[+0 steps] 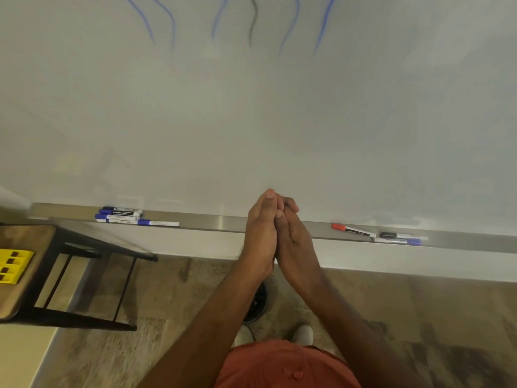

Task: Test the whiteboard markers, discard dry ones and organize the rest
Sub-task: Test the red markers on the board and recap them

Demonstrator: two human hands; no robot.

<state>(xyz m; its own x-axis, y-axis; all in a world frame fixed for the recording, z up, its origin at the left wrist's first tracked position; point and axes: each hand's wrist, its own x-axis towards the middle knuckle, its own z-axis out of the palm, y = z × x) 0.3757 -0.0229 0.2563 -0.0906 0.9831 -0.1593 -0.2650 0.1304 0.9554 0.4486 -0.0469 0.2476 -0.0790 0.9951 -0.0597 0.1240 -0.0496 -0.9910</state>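
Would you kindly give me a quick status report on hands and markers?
Left hand and right hand pressed together, holding nothing. Four markers on tray left, three markers right. Nothing obstructing.

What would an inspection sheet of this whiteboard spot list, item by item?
Surface: whiteboard with five blue test strokes and one black along the top; metal tray along its bottom edge.
Job's things: left marker group of mostly blue-capped pens lying on the tray; right marker group of one red, one black and one blue.
Clutter: yellow holder on a side table.
Hands: left hand and right hand pressed palm to palm, holding nothing visible.
Cables: a dark cord near a round floor fitting, partly hidden.
Surroundings: patterned carpet.
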